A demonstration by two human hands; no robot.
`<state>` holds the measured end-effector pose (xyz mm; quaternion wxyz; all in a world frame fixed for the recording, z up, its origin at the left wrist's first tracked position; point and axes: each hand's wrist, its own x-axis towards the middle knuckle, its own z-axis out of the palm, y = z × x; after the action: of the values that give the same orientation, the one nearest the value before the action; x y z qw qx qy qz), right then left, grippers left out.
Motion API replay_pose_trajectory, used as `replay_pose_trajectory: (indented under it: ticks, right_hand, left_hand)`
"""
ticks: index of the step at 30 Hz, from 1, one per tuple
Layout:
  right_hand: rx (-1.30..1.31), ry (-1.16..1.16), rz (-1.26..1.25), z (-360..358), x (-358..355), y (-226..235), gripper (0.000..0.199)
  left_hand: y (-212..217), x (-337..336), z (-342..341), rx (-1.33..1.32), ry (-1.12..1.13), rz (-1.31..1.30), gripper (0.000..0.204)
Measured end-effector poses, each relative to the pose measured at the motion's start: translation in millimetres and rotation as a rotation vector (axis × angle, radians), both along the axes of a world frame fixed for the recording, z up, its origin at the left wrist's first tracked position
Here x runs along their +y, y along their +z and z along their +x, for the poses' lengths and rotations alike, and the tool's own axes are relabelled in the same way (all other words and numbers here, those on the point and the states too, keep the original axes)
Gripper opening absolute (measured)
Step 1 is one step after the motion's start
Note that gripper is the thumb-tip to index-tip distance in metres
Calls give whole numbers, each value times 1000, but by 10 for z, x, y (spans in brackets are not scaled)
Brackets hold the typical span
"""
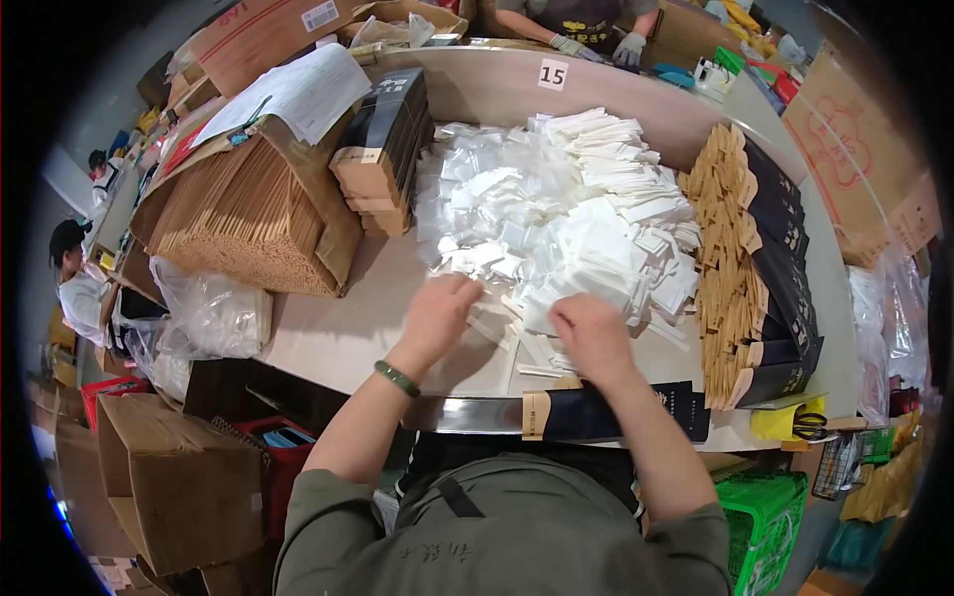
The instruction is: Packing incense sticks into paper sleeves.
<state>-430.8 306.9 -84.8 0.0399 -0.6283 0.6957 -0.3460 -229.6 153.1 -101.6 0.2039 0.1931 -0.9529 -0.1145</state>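
Observation:
My left hand (447,303) has its fingers curled together at the near left edge of a heap of small clear plastic packets (467,199). What its fingertips hold, if anything, I cannot make out. My right hand (588,333) is closed beside a pile of white paper packets (596,243), and its fingertips hide whatever they pinch. Several narrow white strips (537,350) lie on the table between the hands. Under my right forearm, black-and-tan paper sleeves (576,415) lie along the table's front edge.
An open carton of thin wooden sticks (238,223) and a stack of dark sleeves (383,149) stand left. Filled tan-and-black sleeves (730,268) line the right side. Yellow-wrapped scissors (795,422) lie near the front right corner. A gloved co-worker (596,30) stands beyond the raised back panel (477,87).

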Motion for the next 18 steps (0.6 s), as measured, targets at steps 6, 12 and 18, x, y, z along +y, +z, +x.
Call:
replay_pose_trajectory:
  ticks: [6, 12, 18]
  right_hand:
    - [373, 103, 140, -363, 56, -380, 5]
    - [478, 89, 257, -326, 32, -393, 8]
    - [50, -134, 307, -138, 17, 21, 20]
  left_hand:
    - [25, 903, 732, -44, 179, 188, 12]
    - [-123, 1232, 549, 330, 276, 197, 32]
    - [886, -61, 796, 433, 750, -323, 38]
